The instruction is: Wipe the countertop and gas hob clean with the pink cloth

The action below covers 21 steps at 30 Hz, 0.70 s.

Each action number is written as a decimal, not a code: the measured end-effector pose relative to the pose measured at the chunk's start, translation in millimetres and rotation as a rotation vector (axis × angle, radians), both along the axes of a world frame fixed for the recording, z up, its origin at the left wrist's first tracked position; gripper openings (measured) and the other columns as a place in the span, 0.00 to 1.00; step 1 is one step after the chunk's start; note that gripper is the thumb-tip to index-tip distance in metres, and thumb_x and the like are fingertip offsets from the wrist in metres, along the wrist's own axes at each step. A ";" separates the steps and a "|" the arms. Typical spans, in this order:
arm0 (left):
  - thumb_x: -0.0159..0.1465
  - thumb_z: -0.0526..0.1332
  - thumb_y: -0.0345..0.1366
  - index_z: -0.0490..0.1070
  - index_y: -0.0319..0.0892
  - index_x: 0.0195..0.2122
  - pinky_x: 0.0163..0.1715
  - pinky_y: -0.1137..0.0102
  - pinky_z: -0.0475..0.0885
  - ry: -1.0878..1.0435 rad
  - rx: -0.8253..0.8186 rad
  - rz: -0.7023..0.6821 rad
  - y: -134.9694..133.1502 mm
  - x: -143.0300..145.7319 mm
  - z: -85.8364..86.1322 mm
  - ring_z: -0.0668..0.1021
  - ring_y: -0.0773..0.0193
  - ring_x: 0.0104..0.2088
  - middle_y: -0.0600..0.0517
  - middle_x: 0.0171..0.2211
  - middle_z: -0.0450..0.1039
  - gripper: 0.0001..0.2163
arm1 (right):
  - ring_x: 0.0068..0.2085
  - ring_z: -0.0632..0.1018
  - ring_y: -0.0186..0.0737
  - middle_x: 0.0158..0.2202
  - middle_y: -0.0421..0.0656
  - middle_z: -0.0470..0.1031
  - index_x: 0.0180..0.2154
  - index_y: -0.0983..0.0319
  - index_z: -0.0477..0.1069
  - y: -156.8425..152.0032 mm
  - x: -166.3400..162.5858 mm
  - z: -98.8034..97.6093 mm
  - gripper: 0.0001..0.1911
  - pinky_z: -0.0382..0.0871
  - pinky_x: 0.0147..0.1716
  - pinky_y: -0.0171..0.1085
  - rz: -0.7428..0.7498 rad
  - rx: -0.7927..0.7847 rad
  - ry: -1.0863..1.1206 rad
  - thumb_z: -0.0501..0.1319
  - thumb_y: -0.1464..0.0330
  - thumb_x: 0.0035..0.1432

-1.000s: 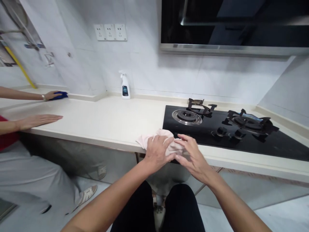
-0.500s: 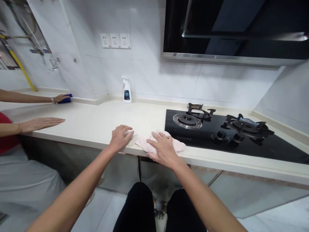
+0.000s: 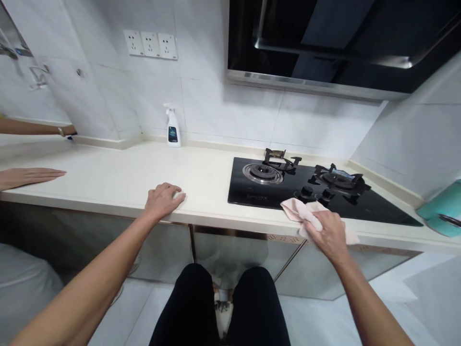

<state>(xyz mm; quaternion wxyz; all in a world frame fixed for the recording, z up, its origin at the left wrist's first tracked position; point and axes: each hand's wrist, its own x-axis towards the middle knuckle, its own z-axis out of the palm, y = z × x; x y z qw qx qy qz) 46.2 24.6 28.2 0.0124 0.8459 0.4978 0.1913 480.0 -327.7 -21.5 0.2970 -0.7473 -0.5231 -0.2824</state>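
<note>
My right hand [image 3: 328, 234] presses a pale pink cloth [image 3: 301, 212] onto the front edge of the cream counter [image 3: 118, 178], just in front of the black gas hob [image 3: 363, 204]; its fingers curl over the cloth. My left hand [image 3: 163, 200] rests on the counter's front edge to the left, fingers bent, with a small white thing under the fingertips that I cannot make out.
A white spray bottle [image 3: 172, 126] stands at the back wall. Two burners with grates and knobs sit on the hob. A teal object [image 3: 440, 214] lies at the far right. Another person's hand [image 3: 30, 176] lies flat on the counter at left; their other arm [image 3: 36, 129] reaches behind.
My right hand slid the cloth rightward along the counter edge, from left of the hob to in front of its knobs. My left hand left the cloth and settled on the counter.
</note>
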 end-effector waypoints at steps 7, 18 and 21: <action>0.66 0.53 0.54 0.81 0.48 0.53 0.61 0.50 0.66 0.015 0.031 -0.012 4.4 0.1 -3.6 0.74 0.41 0.62 0.42 0.57 0.77 0.25 | 0.52 0.75 0.59 0.54 0.58 0.77 0.42 0.58 0.78 -42.7 81.2 25.5 0.22 0.68 0.51 0.55 -0.365 0.159 0.070 0.58 0.48 0.60; 0.66 0.52 0.56 0.79 0.48 0.55 0.63 0.45 0.64 0.030 -0.006 -0.008 1.8 3.5 1.5 0.72 0.40 0.63 0.39 0.59 0.75 0.27 | 0.51 0.75 0.56 0.47 0.56 0.80 0.56 0.63 0.75 71.0 -74.4 68.0 0.23 0.62 0.47 0.48 -0.336 -0.426 0.202 0.56 0.55 0.69; 0.67 0.52 0.56 0.79 0.48 0.55 0.63 0.46 0.63 0.031 -0.007 -0.007 1.7 3.3 1.5 0.71 0.40 0.63 0.39 0.59 0.75 0.27 | 0.49 0.74 0.50 0.44 0.50 0.80 0.53 0.59 0.76 118.8 -141.1 65.8 0.21 0.61 0.47 0.45 -0.132 -0.416 0.141 0.59 0.52 0.69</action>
